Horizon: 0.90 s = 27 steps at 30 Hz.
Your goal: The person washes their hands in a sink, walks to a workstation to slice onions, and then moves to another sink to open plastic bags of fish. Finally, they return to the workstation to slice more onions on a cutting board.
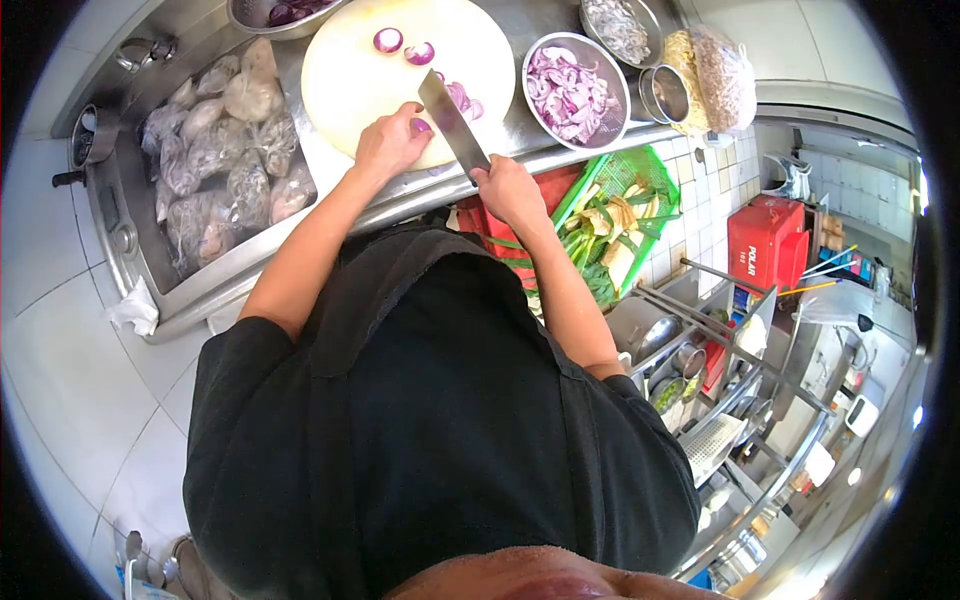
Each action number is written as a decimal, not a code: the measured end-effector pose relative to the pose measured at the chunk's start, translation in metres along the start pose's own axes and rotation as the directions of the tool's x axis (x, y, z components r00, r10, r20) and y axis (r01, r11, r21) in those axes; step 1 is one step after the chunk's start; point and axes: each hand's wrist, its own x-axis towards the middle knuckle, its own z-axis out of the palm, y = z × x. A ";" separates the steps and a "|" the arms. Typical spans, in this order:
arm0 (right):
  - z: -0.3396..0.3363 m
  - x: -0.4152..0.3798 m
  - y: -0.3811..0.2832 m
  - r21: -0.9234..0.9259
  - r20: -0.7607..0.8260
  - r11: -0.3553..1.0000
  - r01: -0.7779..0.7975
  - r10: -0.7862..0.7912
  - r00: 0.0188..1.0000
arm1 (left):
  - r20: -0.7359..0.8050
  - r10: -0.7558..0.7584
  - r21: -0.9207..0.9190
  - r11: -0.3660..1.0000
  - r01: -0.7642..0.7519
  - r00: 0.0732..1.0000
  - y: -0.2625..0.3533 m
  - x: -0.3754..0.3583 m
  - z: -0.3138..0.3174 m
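Observation:
My right hand [508, 192] is wrapped round the handle of a cleaver [455, 122], its broad blade reaching over a round, pale cutting board [345, 70]. Close to the blade's left side, my left hand [392, 142] pinches a piece of red onion [420, 127] against the board. Sliced red onion [462, 100] lies just beyond the blade. Two peeled red onion pieces, one [388, 40] left of the other [419, 53], sit farther back on the board. To the right stands a metal colander [614, 118] holding cut red onion [566, 92].
A sink [125, 240] at left holds several knotted plastic bags [202, 120]. Below the counter edge, a green basket [660, 166] holds leafy vegetables [607, 240]. Another bowl [652, 28], a metal pot [664, 93] and filled bags [722, 78] stand at back right.

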 end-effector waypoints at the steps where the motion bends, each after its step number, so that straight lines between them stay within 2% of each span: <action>1: 0.001 -0.003 -0.002 -0.003 -0.004 1.000 -0.002 0.002 1.000 | -0.063 0.119 -0.026 0.992 -0.120 0.991 -0.007 -0.005 0.000; 2: 0.003 -0.005 -0.003 -0.008 -0.005 1.000 0.004 -0.004 1.000 | -0.129 0.232 -0.044 0.970 -0.240 0.964 -0.015 -0.008 -0.001; 5: 0.003 -0.012 -0.006 -0.024 -0.009 1.000 0.019 -0.019 1.000 | -0.076 0.522 0.013 0.852 -0.523 0.849 -0.032 -0.002 -0.001; 11: 0.000 -0.023 -0.014 -0.077 -0.059 0.995 0.065 -0.070 0.996 | -0.118 0.632 0.110 0.775 -0.623 0.766 -0.036 0.006 0.001; 14: 0.005 -0.013 -0.013 -0.109 -0.059 0.990 0.086 -0.093 0.994 | -0.076 0.553 0.116 0.831 -0.544 0.829 -0.037 0.002 0.002; 17: 0.000 -0.019 -0.016 -0.111 -0.047 0.991 0.074 -0.080 0.996 | -0.176 0.588 0.082 0.808 -0.584 0.789 -0.041 0.004 0.010; 19: 0.006 -0.017 -0.017 -0.135 -0.012 0.990 0.037 -0.039 0.999 | -0.160 0.579 0.072 0.815 -0.575 0.799 -0.044 0.004 0.012; 23: -0.004 -0.018 -0.019 -0.108 -0.022 0.992 0.070 -0.072 0.997 | -0.198 0.595 0.055 0.800 -0.597 0.779 -0.044 0.004 0.011; 27: 0.004 -0.017 -0.017 -0.125 0.009 0.991 0.056 -0.055 0.998 | -0.189 0.574 0.036 0.815 -0.579 0.797 -0.039 -0.001 0.009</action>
